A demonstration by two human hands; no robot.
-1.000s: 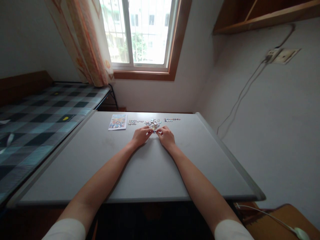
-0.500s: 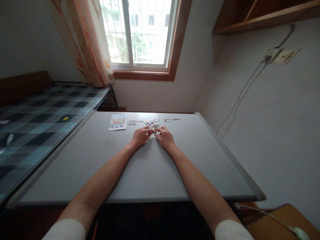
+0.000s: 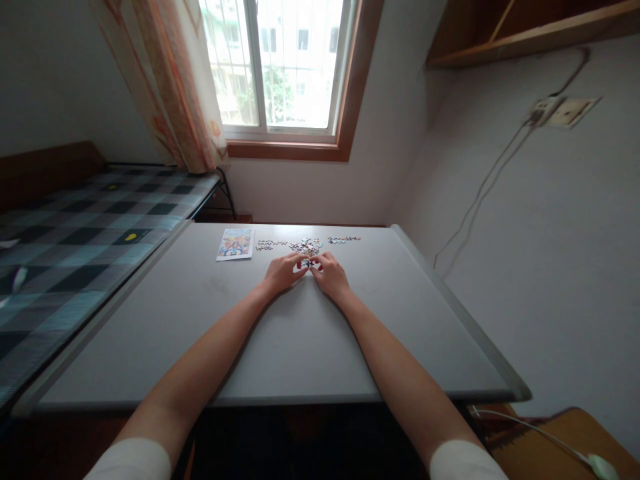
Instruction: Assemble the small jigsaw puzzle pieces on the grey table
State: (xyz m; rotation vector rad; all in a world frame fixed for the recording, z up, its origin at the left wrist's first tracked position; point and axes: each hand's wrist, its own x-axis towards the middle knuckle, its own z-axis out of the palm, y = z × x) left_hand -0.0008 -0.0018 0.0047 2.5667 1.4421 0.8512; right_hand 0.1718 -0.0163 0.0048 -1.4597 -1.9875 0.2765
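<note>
Puzzle pieces (image 3: pixel 306 246) are lying in a loose heap towards the far edge of the bench (image 3: pixel 300 333), and in the head view we are looking down at them along two bare forearms. The left hand (image 3: pixel 283 271) and the right hand (image 3: pixel 331 273) are facing each other on the near side of the heap. Between them we are seeing a small dark puzzle part (image 3: pixel 309 264) (too tiny for us to be counting its pieces). The fingers (image 3: pixel 299 257) of both hands are curling in around it, thumbs below; we are not managing to tell whether either hand is pinching it. Left of the heap, a group of pieces (image 3: pixel 265 245) is forming short rows, and just beyond it a printed picture sheet (image 3: pixel 236 244) is lying flat. Right of the heap, another group (image 3: pixel 344 239) is lying apart. A bright window (image 3: pixel 287 67) is facing us, a patterned curtain (image 3: pixel 173 93) is hanging beside it, and a checked bed (image 3: pixel 125 213) is standing on the left.
</note>
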